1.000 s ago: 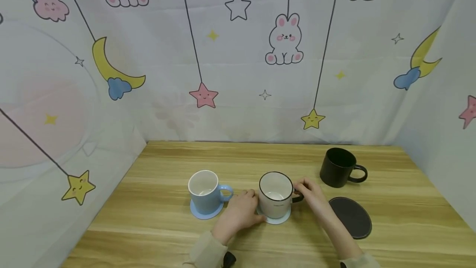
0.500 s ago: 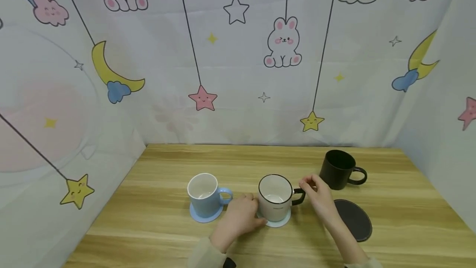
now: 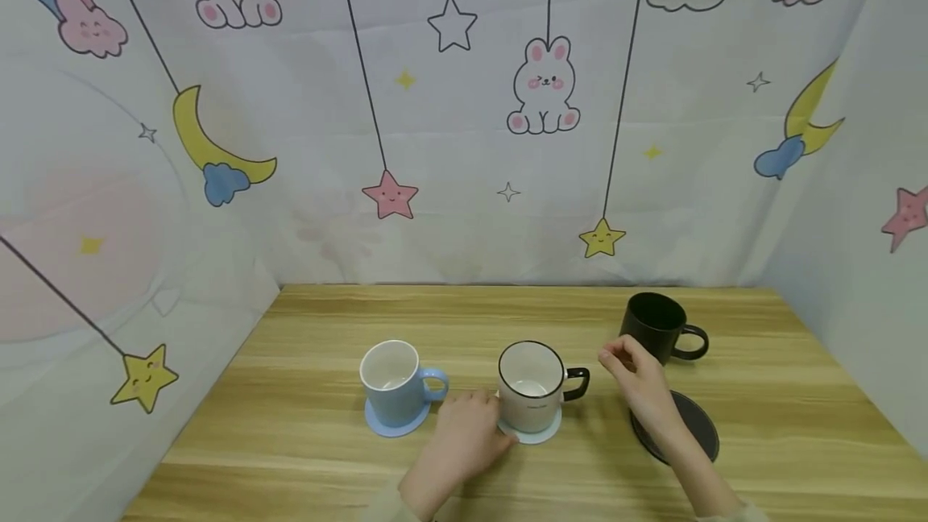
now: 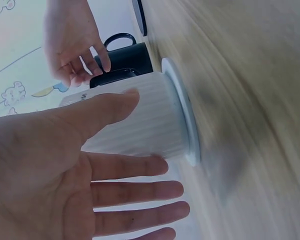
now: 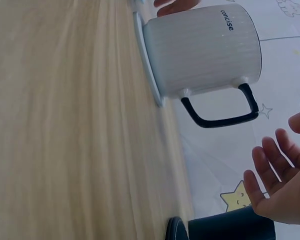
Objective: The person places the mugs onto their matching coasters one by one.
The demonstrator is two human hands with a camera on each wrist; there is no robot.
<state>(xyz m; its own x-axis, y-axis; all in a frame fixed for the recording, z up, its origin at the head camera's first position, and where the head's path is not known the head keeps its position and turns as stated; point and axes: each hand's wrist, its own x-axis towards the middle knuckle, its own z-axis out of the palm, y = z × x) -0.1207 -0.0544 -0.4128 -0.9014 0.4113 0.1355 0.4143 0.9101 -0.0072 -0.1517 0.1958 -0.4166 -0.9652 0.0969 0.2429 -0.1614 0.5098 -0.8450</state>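
A white mug with a dark rim and black handle stands upright on a pale round coaster. My left hand is at its left side; in the left wrist view the thumb overlaps the mug wall and the other fingers lie straight beside it. To the right of the handle, apart from it, my right hand hovers with loosely bent fingers and holds nothing. Behind that hand stands a black mug, partly covered by it in the head view.
A light blue mug stands on a blue coaster left of my left hand. A black round coaster lies on the wooden table, partly under my right forearm in view. A printed cloth rises behind the table.
My right hand has let go of the white mug's handle and moved right, towards the black mug. The left hand stays by the white mug. The head view has shifted slightly.
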